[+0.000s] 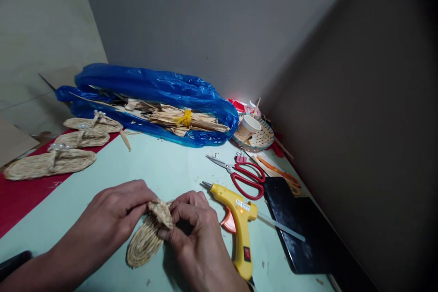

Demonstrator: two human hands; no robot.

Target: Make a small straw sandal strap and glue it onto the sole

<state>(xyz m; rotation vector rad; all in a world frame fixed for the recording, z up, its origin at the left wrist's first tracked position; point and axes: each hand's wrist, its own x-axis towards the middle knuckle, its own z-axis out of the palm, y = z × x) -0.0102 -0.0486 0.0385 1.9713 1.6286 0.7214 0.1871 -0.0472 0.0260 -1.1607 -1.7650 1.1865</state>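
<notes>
Beige, one sandal (144, 242) is pinched by left hand (121, 210) and right hand (196, 224), three more sandals (94, 138) apart.

Passage: I have open tabletop (171, 162) between sandals (73, 162) and scissors (231, 169) | Right: glue gun (242, 226) obstructs | Far: blue bag (147, 82) | Near: held sandal (144, 245)

Woven sandal (143, 244) partly hidden, glue-gun label (242, 205) unreadable
</notes>
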